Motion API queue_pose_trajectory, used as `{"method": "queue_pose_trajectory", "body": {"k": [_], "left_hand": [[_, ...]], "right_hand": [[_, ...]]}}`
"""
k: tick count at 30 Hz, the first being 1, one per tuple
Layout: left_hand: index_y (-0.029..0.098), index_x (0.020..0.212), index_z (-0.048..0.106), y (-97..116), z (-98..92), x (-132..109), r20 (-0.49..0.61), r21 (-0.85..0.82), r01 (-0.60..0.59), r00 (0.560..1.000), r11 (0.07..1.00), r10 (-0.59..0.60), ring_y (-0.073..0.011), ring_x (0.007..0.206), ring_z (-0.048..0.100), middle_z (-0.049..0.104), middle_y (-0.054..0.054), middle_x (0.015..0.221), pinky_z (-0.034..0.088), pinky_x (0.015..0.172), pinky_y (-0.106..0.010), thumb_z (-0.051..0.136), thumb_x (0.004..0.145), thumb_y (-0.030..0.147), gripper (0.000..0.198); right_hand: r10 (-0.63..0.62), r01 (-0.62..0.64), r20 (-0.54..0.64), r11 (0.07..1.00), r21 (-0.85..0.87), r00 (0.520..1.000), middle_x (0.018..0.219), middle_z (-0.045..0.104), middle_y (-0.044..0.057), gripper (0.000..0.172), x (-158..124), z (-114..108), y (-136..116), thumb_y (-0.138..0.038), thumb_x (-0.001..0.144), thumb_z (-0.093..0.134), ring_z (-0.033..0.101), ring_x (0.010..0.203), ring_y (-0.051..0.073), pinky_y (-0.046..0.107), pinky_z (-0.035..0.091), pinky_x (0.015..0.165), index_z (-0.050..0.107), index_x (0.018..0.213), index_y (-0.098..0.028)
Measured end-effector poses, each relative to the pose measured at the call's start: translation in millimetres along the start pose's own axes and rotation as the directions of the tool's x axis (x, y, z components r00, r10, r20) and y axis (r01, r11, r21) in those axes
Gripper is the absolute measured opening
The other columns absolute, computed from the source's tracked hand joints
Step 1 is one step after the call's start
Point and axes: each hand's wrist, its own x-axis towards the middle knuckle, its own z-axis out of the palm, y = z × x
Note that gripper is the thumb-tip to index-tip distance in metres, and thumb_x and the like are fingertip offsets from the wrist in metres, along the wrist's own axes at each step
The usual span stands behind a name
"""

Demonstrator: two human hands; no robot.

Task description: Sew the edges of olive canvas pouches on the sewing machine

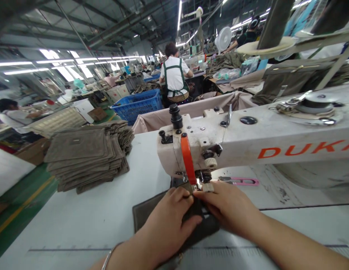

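Observation:
A dark olive-brown fabric piece [147, 210] lies flat on the white table under the head of a white sewing machine [233, 131]. My left hand [170, 221] presses on it from above, fingers curled near the presser foot and thumb stretched along the cloth. Close to the needle area, my right hand [232, 204] pinches the cloth's right part, its lower fingers partly hidden. An orange guard [187, 159] hangs in front of the needle bar, just above my fingertips. Pink-handled thread snips [241, 181] lie behind my right hand.
On the table's left stands a stack of brown fabric pieces [81, 150]. Beyond the table are a blue plastic crate [139, 103] and a pink cloth-lined bin [154, 119]. A person [174, 73] in a white shirt sits ahead, facing away. Ruler markings [233, 252] run along the table's front.

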Motion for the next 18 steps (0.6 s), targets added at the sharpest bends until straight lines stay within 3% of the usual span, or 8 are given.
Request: {"method": "queue_pose_trajectory", "body": {"k": [4,8,11,18], "left_hand": [[0.013,0.114,0.062,11,12.8,-21,-0.015,0.098,-0.090,0.996,0.991,0.091,-0.0320,0.104,0.058,0.062,-0.016,0.117,0.055,0.089,-0.051,0.072,0.078,0.039,0.046],[0.008,0.114,0.060,9,27.5,-33,-0.127,0.188,-0.276,0.945,0.943,0.302,-0.0304,0.108,0.059,0.064,-0.016,0.117,0.055,0.093,-0.047,0.059,0.082,0.020,0.034],[0.012,0.110,0.062,6,27.6,-36,-0.173,0.140,-0.262,0.943,0.955,0.284,-0.0254,0.113,0.059,0.067,-0.011,0.115,0.053,0.099,-0.041,0.050,0.078,0.008,0.034],[0.011,0.111,0.062,-2,25.5,-40,-0.204,0.099,-0.271,0.936,0.958,0.286,-0.0239,0.115,0.059,0.067,-0.011,0.117,0.051,0.103,-0.038,0.052,0.078,0.008,0.034]], "right_hand": [[-0.045,0.046,-0.034,0.998,0.034,0.998,0.099,0.068,0.006,0.032,-3,2,1,-0.012,0.089,0.053,0.061,0.090,0.021,0.034,0.048,0.079,0.066,0.114,-0.024],[-0.078,0.081,-0.031,0.991,0.106,0.996,0.098,0.068,0.006,0.029,-4,1,0,-0.010,0.090,0.050,0.060,0.093,0.020,0.035,0.047,0.084,0.068,0.109,-0.022],[-0.073,0.076,-0.035,0.992,0.105,0.997,0.096,0.068,0.005,0.028,-4,-3,0,-0.009,0.088,0.050,0.060,0.093,0.022,0.037,0.047,0.084,0.069,0.104,-0.022],[-0.133,0.127,0.044,0.986,0.105,0.990,0.097,0.066,0.003,0.026,-3,-8,0,-0.011,0.086,0.051,0.058,0.092,0.022,0.038,0.046,0.082,0.070,0.099,-0.024]]}}
